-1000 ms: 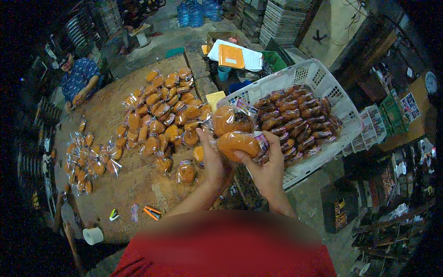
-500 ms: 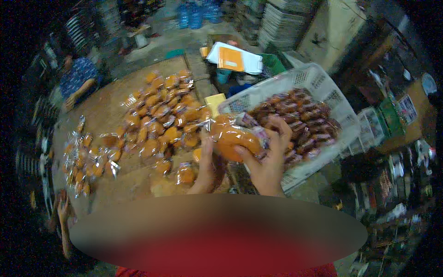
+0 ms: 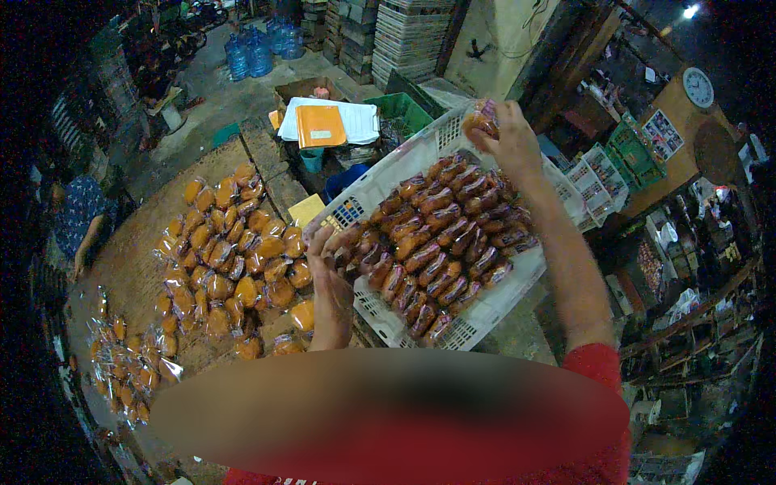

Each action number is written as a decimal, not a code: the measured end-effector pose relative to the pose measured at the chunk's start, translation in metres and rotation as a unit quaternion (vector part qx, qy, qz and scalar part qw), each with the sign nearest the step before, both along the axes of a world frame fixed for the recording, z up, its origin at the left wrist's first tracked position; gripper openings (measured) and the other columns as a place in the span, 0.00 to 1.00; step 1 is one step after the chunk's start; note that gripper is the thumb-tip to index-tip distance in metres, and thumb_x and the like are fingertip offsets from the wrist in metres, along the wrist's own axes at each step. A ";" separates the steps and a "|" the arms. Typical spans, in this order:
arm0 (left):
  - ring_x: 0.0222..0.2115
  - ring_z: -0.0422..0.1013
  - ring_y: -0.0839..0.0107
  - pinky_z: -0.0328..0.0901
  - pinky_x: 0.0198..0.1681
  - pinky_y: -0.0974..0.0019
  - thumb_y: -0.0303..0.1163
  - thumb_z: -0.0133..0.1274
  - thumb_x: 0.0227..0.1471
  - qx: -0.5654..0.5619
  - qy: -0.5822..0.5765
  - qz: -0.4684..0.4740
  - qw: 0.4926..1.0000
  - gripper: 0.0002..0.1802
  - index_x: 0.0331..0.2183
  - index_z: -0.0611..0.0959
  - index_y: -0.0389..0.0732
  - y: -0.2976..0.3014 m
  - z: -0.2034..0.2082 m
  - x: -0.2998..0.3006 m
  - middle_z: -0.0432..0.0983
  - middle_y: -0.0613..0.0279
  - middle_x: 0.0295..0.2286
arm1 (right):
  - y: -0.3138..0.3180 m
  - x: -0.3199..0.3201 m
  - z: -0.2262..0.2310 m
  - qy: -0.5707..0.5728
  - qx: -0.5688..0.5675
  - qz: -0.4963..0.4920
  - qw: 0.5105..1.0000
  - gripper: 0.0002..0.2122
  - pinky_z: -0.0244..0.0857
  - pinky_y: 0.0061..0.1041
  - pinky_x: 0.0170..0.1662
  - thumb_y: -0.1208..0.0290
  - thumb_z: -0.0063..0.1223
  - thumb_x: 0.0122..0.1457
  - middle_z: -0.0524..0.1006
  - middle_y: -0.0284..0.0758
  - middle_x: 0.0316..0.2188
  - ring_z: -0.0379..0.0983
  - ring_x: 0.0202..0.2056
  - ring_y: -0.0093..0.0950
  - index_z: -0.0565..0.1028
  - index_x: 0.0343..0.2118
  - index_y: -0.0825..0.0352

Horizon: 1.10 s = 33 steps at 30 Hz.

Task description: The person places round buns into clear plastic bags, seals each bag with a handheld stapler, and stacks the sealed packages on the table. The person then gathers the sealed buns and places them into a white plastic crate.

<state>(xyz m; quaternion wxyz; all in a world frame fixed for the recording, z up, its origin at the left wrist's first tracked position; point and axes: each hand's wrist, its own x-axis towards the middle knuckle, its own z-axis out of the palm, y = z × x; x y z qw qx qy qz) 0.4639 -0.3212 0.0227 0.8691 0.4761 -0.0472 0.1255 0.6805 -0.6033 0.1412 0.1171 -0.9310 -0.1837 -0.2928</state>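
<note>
My right hand (image 3: 513, 145) is closed on a plastic-wrapped bun (image 3: 482, 123), raised over the far right part of a white plastic crate (image 3: 380, 319). Inside the crate lie rows of browner wrapped buns (image 3: 443, 218), packed side by side. At the crate's left corner, my left hand (image 3: 330, 271) has its fingers bent over the rim, which it partly hides. A loose pile of orange-brown wrapped buns (image 3: 234, 242) covers the wooden table (image 3: 129, 250) to the left of that hand.
Smaller wrapped pieces (image 3: 129, 364) lie at the table's near left. Beyond the crate are a yellow block (image 3: 305, 210), an orange folder (image 3: 320, 127) on white sheets and a green crate (image 3: 400, 113). Another person (image 3: 85, 218) sits at the far left. Blue water jugs (image 3: 257, 52) stand behind.
My right hand has carried the wrapped bun from between both hands up over the crate's far right. My left hand has let go of it and moved to the crate's rim. The view has turned right.
</note>
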 end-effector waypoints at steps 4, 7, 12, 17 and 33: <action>0.47 0.70 0.62 0.65 0.48 0.60 0.63 0.35 0.65 0.007 0.038 0.046 0.998 0.35 0.59 0.63 0.46 0.015 -0.007 -0.022 0.69 0.54 0.50 | -0.046 0.096 -0.088 0.029 -0.224 0.075 0.971 0.18 0.68 0.47 0.51 0.61 0.53 0.62 0.72 0.51 0.47 0.71 0.51 0.51 0.70 0.49 0.69; 0.47 0.70 0.63 0.65 0.48 0.60 0.62 0.34 0.66 0.013 0.055 0.112 0.992 0.34 0.58 0.64 0.45 0.051 -0.020 -0.049 0.71 0.55 0.48 | -0.054 0.134 -0.131 0.106 -0.315 0.030 0.943 0.18 0.65 0.48 0.53 0.75 0.54 0.56 0.72 0.54 0.45 0.68 0.51 0.54 0.69 0.50 0.72; 0.48 0.69 0.59 0.63 0.54 0.56 0.60 0.40 0.65 0.126 0.286 0.282 0.907 0.34 0.55 0.69 0.39 0.148 -0.100 -0.133 0.71 0.55 0.47 | -0.006 0.082 -0.049 0.117 -0.340 0.057 0.931 0.20 0.60 0.45 0.59 0.69 0.53 0.63 0.66 0.59 0.56 0.63 0.58 0.54 0.66 0.56 0.70; 0.58 0.60 0.44 0.57 0.61 0.46 0.58 0.51 0.60 0.563 0.333 0.417 0.630 0.37 0.58 0.70 0.38 0.246 -0.193 -0.150 0.63 0.46 0.57 | 0.174 -0.095 -0.070 0.304 -0.016 0.358 0.883 0.19 0.64 0.40 0.58 0.65 0.55 0.64 0.73 0.48 0.50 0.69 0.55 0.46 0.69 0.55 0.66; 0.69 0.34 0.43 0.48 0.66 0.34 0.46 0.42 0.66 0.637 0.268 0.204 0.693 0.26 0.59 0.74 0.43 0.302 -0.256 -0.212 0.53 0.51 0.66 | 0.477 -0.230 -0.384 0.303 -0.040 0.241 0.921 0.32 0.49 0.50 0.66 0.48 0.53 0.62 0.65 0.45 0.62 0.55 0.65 0.47 0.65 0.63 0.64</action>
